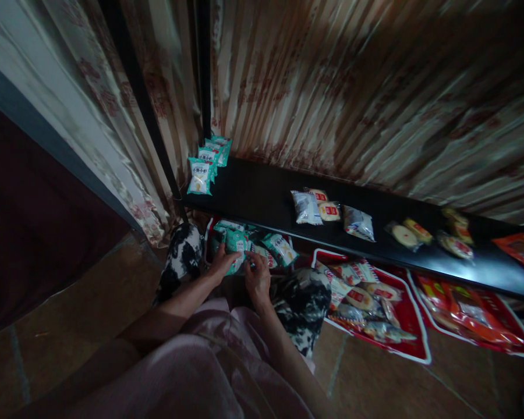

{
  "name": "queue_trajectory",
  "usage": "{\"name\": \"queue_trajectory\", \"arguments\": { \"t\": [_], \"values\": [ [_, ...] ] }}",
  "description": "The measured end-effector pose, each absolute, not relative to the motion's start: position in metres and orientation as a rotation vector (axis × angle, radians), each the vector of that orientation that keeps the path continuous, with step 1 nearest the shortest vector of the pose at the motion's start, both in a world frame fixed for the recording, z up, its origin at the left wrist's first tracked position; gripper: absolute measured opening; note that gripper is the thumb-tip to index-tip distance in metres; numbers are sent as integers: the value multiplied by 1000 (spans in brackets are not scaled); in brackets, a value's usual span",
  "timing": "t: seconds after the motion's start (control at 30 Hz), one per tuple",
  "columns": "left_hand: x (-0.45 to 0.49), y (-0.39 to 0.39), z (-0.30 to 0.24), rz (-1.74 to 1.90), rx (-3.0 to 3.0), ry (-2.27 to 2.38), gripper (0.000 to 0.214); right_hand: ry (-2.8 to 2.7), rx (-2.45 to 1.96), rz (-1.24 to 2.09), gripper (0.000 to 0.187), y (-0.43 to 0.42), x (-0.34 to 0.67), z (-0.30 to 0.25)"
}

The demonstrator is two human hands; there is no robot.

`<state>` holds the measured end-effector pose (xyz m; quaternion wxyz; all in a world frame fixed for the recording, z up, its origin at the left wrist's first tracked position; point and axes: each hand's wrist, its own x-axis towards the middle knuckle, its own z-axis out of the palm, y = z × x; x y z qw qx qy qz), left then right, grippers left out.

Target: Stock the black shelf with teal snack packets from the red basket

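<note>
A teal snack bag is between my two hands, just above a red basket. My left hand grips its left side, thumb across the front. Bent fingers of my right hand close at the bag's lower right edge; exactly what they pinch is partly hidden. More teal bags, one a tilted teal and white bag, lie in the basket behind and beside my hands. On the left end of the black shelf, several matching teal bags stand in a row running back.
White and clear snack packets lie mid-shelf, with round wrapped pastries and an orange packet further right. Red baskets of packaged food sit below. A black post and curtains bound the shelf.
</note>
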<state>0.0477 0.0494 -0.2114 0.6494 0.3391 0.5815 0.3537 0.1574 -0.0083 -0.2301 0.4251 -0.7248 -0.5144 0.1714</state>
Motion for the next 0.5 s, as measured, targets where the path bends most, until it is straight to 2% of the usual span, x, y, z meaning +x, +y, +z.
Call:
{"name": "queue_trajectory", "arguments": {
  "t": [0.33,0.5],
  "values": [
    [49,51,-213,804,854,1365,27,-1260,-1812,471,34,-9,158,-236],
    [50,51,-209,900,835,1337,16,-1181,-1849,566,41,-9,155,-235]
  ]
}}
